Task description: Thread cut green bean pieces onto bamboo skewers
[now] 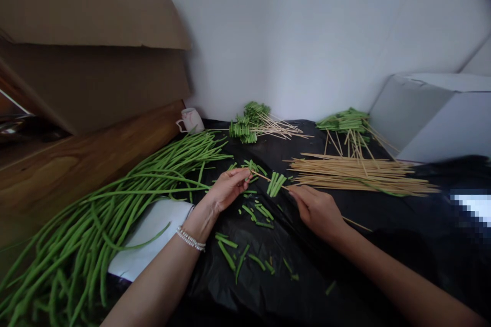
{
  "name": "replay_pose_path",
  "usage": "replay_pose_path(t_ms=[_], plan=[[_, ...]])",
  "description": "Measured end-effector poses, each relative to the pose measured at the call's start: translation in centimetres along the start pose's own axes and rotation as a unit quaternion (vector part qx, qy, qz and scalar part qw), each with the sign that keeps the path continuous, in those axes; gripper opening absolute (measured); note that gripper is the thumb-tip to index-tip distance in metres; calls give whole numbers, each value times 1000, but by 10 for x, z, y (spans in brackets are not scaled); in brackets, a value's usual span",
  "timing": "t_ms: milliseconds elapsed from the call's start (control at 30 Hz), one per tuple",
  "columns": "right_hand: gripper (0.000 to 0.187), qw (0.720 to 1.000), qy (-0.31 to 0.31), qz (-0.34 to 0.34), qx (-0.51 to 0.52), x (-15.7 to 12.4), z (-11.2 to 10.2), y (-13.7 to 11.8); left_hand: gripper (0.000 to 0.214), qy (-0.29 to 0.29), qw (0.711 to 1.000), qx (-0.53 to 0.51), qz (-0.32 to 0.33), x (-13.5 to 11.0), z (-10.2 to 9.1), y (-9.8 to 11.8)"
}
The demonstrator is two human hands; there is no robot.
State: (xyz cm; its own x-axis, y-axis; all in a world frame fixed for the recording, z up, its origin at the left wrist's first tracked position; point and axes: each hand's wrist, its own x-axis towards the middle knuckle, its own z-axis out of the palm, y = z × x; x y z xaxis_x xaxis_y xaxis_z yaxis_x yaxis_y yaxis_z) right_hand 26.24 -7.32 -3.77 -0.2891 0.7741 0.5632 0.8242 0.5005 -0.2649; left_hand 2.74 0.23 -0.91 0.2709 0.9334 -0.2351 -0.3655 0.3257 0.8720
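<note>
A thin wooden skewer [261, 176] runs between my two hands, with several short pieces of green bean [275, 184] threaded side by side across it. My left hand [231, 186] pinches one end of the skewer. My right hand [317, 210] is closed around it on the other side of the beans, and its tail sticks out behind that hand. Loose cut bean pieces [256, 213] lie on the black plastic sheet [307, 286] below. Long uncut green beans [126, 204] are heaped on the left, partly over a white sheet [153, 230].
Bare skewers [360, 173] lie piled at the right. Filled skewers [245, 125] are stacked at the back, and another stack [347, 121] sits beside a white box [433, 112]. A mug [192, 120] stands by the wall, near a cardboard box [95, 61] and a wooden board [95, 156].
</note>
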Motion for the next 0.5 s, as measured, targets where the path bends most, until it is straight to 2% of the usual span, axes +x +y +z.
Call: replay_pose_path(t_ms=[333,500], plan=[[27,1000,-1,0,0,-1,0,-1,25,16,999,46,18,0,1,-3],[29,1000,-9,-9,-1,0,0,-6,22,-28,995,96,17,-1,4,-12]])
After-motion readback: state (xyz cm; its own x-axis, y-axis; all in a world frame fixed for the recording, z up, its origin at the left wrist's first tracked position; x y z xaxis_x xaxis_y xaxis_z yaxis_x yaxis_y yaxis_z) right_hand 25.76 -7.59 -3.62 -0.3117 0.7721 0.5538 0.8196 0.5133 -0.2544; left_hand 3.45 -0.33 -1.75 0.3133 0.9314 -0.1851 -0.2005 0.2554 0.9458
